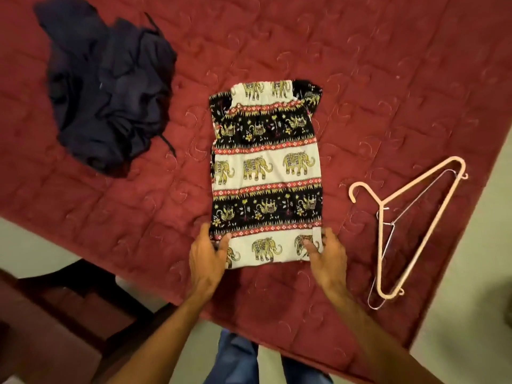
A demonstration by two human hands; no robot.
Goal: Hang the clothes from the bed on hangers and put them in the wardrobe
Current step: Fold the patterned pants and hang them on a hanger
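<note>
Arms: both forearms reach forward from the bottom edge, slightly converging, the wrists low over the near side of the red quilted bedspread [360,79].
Left hand [206,256]: set at the near left corner of the folded elephant-print garment [266,167]; fingers almost straight and close together along the cloth's side edge, thumb [225,241] lying on top.
Right hand [328,254]: mirrors it at the near right corner, fingers loosely extended against the side edge, thumb [309,245] resting on the print.
Garment: flat in the middle of the bed, folded into a long rectangle, between the two hands at its near end.
Other clothes: a dark navy heap [110,87] lies crumpled to the far left, well apart.
Hangers: a pink plastic hanger [383,202] lies to the right, on top of a thin wire hanger [391,224].
Hard to tell: what kind of clothes the navy heap holds; the person's jeans [235,356] are cut off below.
</note>
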